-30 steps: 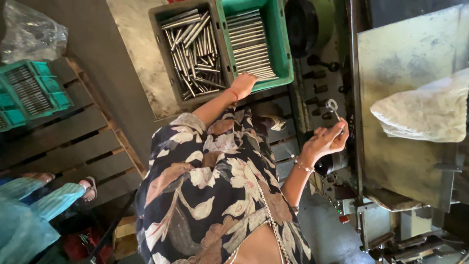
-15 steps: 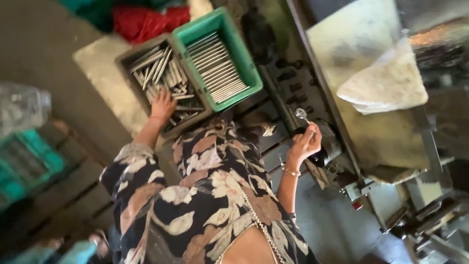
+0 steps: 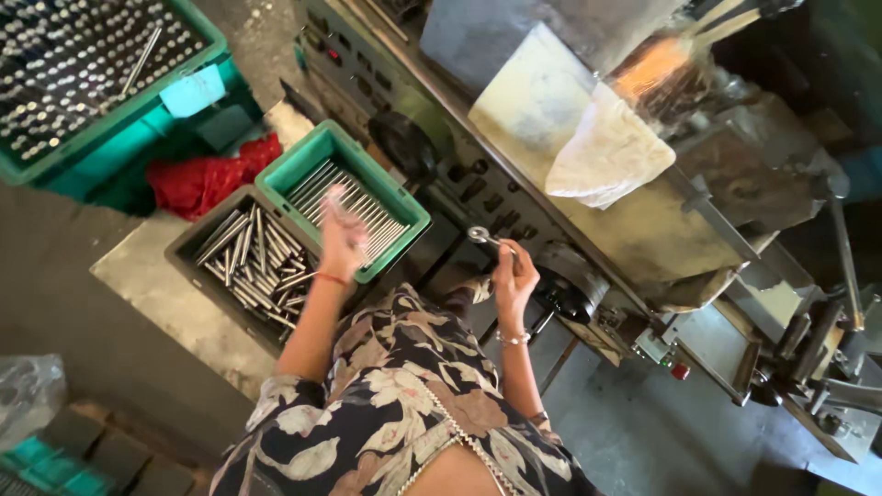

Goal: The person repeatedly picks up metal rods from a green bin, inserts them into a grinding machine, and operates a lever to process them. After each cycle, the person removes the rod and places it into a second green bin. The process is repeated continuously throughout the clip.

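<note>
The left hand (image 3: 342, 241), blurred, pinches thin metal rods (image 3: 333, 204) above the green crate (image 3: 342, 199), beside the dark tray (image 3: 248, 262). The right hand (image 3: 511, 280) pinches a ring-ended tool (image 3: 480, 235) near the machine's wheel (image 3: 571, 280).

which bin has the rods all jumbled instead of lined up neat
The dark grey bin, left of the small green bin; its rods cross at all angles, while the green bin's lie parallel. The left hand hovers between them.

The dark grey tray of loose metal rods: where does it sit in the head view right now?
The dark grey tray sits left of centre, touching the green crate of neatly stacked rods, just beside the left hand.
</note>
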Available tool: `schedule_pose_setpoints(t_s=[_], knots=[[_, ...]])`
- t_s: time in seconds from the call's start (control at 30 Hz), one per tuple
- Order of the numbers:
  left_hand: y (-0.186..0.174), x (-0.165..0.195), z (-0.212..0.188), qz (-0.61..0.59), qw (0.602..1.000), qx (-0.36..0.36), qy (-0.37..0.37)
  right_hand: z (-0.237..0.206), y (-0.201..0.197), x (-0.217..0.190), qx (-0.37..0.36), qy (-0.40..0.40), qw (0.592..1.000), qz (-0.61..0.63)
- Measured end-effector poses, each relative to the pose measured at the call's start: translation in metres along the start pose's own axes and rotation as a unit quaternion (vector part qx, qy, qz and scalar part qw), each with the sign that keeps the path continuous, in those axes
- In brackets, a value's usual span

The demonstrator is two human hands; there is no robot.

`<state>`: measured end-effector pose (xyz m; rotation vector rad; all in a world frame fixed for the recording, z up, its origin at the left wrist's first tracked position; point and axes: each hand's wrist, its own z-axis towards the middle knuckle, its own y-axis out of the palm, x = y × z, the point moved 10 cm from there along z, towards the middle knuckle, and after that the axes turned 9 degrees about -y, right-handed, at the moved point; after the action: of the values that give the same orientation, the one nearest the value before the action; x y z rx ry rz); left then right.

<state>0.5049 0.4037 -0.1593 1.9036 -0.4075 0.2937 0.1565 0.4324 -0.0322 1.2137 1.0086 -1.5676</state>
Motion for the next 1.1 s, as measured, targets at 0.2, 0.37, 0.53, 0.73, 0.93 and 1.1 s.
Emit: schedule_pose_setpoints(t_s=[0.2,0.37,0.53,0.73,0.93,1.1], knots=[[0.159,-0.113,-0.019,0.454,0.85,-0.261,0.063,0.019,0.022,-0.033,-0.005,-0.02,0.999,0.033],[0.178,-0.144,-0.029,0.322,0.897,-0.25,-0.171,0.016,0.006,-0.045,0.029,-0.018,0.997,0.069],[0.185,-0.154,-0.035,0.274,0.92,-0.206,-0.189,0.008,0.003,-0.051,0.034,-0.093,0.995,-0.025],[0.242,-0.085,-0.074,0.554,0.678,-0.373,0.306,-0.012,0.02,0.05,-0.032,0.304,0.896,0.323],[0.248,-0.072,-0.072,0.636,0.605,-0.361,0.316,-0.026,0.037,0.068,-0.115,0.398,0.825,0.385],[0.24,-0.074,-0.034,0.502,0.818,-0.254,0.118,0.018,0.023,0.011,-0.167,0.084,0.965,0.186]])
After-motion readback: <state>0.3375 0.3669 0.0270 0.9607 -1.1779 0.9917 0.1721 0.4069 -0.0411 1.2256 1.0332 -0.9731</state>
